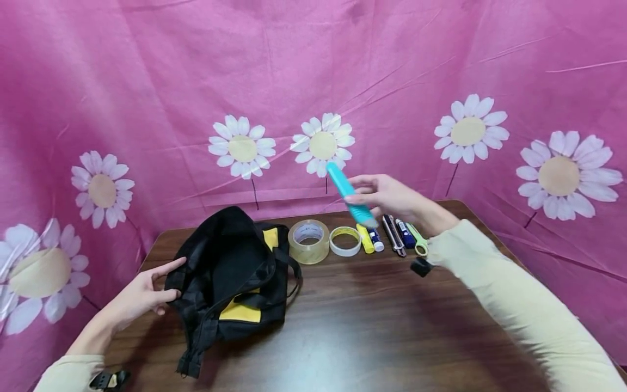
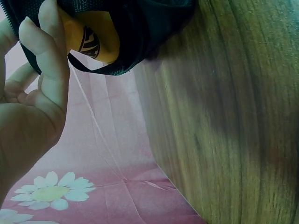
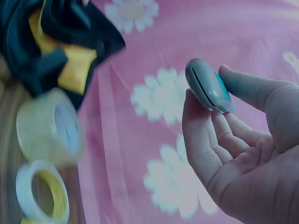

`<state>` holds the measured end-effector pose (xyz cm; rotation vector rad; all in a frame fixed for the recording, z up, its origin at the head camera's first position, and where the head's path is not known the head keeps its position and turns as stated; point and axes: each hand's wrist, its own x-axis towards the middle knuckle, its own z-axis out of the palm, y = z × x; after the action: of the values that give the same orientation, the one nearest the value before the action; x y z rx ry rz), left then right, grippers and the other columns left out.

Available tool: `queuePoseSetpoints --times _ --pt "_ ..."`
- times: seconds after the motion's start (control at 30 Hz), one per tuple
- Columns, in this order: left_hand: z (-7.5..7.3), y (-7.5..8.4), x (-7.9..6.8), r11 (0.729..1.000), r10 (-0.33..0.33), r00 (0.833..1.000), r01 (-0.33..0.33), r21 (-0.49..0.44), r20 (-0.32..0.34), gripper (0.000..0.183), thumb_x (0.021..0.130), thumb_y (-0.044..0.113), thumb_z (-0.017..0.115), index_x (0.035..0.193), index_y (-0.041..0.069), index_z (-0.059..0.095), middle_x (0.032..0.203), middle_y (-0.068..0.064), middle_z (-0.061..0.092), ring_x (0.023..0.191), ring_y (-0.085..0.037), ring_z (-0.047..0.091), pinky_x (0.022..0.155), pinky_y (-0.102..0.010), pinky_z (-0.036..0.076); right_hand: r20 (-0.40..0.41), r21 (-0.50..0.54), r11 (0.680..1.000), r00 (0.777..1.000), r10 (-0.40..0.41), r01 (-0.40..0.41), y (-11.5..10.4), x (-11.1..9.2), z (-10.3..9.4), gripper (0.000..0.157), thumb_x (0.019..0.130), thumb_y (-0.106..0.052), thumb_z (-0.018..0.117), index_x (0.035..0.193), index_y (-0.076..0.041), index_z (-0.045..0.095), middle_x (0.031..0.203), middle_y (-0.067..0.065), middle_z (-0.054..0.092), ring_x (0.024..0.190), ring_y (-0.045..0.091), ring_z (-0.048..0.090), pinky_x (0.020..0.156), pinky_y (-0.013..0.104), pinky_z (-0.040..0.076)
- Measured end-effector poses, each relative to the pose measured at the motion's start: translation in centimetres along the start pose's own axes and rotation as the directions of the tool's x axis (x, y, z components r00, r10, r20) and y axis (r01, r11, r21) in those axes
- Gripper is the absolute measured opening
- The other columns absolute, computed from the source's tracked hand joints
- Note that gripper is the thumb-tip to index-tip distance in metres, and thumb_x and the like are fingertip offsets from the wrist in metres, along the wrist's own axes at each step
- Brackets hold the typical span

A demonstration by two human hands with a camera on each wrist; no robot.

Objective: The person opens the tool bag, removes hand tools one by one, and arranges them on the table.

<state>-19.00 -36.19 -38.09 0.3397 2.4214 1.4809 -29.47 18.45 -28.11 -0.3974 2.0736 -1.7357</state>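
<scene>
A black bag with yellow panels (image 1: pixel 240 312) lies on the table with its mouth gaping. My left hand (image 1: pixel 139 296) pinches the bag's left edge between thumb and fingers; in the left wrist view the dark fabric (image 2: pixel 161 18) hangs beside those fingers. Raised over the back of the table, my right hand (image 1: pixel 394 198) holds a slim turquoise oblong (image 1: pixel 341 182) with a greyish end. The right wrist view shows that rounded end (image 3: pixel 203 84), marked by a dark slit, between thumb and fingers. What kind of thing it is remains unclear.
Right of the bag stand a wide clear tape roll (image 1: pixel 309 253) and a narrower roll (image 1: pixel 345 251). Beyond them lie a yellow stick (image 1: pixel 365 239), a blue-and-white tube (image 1: pixel 376 240), a box cutter (image 1: pixel 393 235), a dark blue tube (image 1: pixel 405 234) and green-handled scissors (image 1: pixel 420 246). Flowered pink cloth (image 1: pixel 382 65) hangs behind.
</scene>
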Motion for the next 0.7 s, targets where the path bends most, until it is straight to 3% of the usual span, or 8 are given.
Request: queuePoseSetpoints --times 0.1,0.2,0.37,0.5,0.6,0.7 --pt "0.2 -0.1 0.0 1.000 -0.003 1.000 0.003 0.003 -0.017 0.076 0.096 0.003 0.066 0.158 -0.003 0.024 0.063 0.005 0.054 0.049 -0.012 0.052 0.054 -0.038 0.056 -0.061 -0.025 1.000 0.998 0.008 -0.009 1.1 -1.4 -3.2 0.063 0.099 -0.019 0.069 0.152 -0.004 0.040 0.122 0.016 0.060 0.090 0.020 0.067 0.076 0.038 0.058" --pt "0.4 0.0 0.0 1.000 0.002 1.000 -0.002 0.008 -0.030 0.075 0.095 0.003 0.067 0.158 -0.002 0.027 0.056 0.008 0.040 0.047 -0.011 0.050 0.054 -0.039 0.055 -0.114 -0.032 0.999 0.993 0.030 -0.034 2.4 -2.8 -5.9 0.067 0.099 -0.021 0.069 0.154 -0.003 0.036 0.120 0.013 0.060 0.090 0.019 0.067 0.078 0.039 0.058" --pt "0.5 0.0 0.0 1.000 0.018 1.000 -0.018 0.008 -0.025 0.075 0.094 0.001 0.066 0.157 -0.005 0.025 0.065 -0.004 0.063 0.048 -0.010 0.051 0.053 -0.040 0.055 -0.227 -0.083 0.993 0.972 0.067 -0.088 6.0 -4.8 -10.5 0.073 0.100 -0.023 0.068 0.157 0.000 0.028 0.116 0.002 0.066 0.086 0.015 0.069 0.075 0.038 0.059" --pt "0.5 -0.3 0.0 0.999 0.032 0.999 -0.031 0.008 -0.019 0.073 0.095 -0.001 0.064 0.156 -0.006 0.025 0.076 -0.012 0.071 0.050 -0.009 0.053 0.052 -0.038 0.055 -0.306 -0.148 0.979 0.948 0.088 -0.139 10.7 -5.8 -14.3 0.075 0.100 -0.025 0.068 0.155 0.005 0.027 0.102 -0.008 0.069 0.078 0.010 0.066 0.070 0.035 0.058" --pt "0.4 -0.4 -0.1 0.999 0.035 0.999 -0.035 0.003 -0.014 0.072 0.095 -0.001 0.064 0.157 -0.005 0.026 0.079 -0.014 0.071 0.051 -0.009 0.054 0.053 -0.036 0.055 -0.356 -0.222 0.953 0.927 0.115 -0.204 14.7 -6.5 -16.9 0.077 0.099 -0.029 0.069 0.153 0.009 0.028 0.095 -0.007 0.069 0.076 0.009 0.064 0.068 0.033 0.057" --pt "0.4 -0.5 -0.2 0.999 0.035 0.999 -0.034 0.005 -0.013 0.072 0.095 0.000 0.064 0.157 -0.005 0.027 0.079 -0.016 0.071 0.050 -0.009 0.054 0.053 -0.036 0.055 -0.417 -0.330 0.905 0.902 0.115 -0.268 18.3 -7.2 -18.5 0.079 0.098 -0.035 0.070 0.150 0.012 0.033 0.102 0.006 0.069 0.080 0.009 0.061 0.070 0.031 0.055"
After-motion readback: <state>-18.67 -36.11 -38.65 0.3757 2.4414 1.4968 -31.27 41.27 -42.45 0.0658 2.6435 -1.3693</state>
